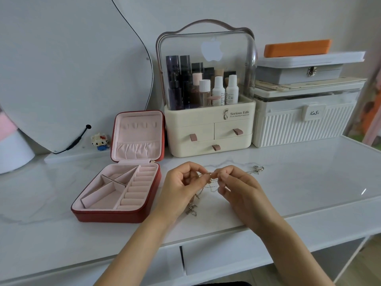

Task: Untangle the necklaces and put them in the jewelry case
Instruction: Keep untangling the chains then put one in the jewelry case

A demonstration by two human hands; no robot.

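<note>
A tangle of thin necklaces [208,183] hangs between my two hands above the white table. My left hand [181,187] pinches the chains at their left side, and my right hand [239,186] pinches them just to the right. Loose chain ends with a pendant [192,209] trail down onto the table below my left hand. Another chain runs right to a silver pendant [258,169] lying on the table. The red jewelry case [115,215] stands open at the left, its pink compartments holding nothing.
A cream cosmetics organizer [208,129] with drawers stands behind the hands. White ribbed storage box [305,124] with stacked boxes sits at the back right. A mirror [72,69] leans at the back left, with a small block figure [100,141] beside the case.
</note>
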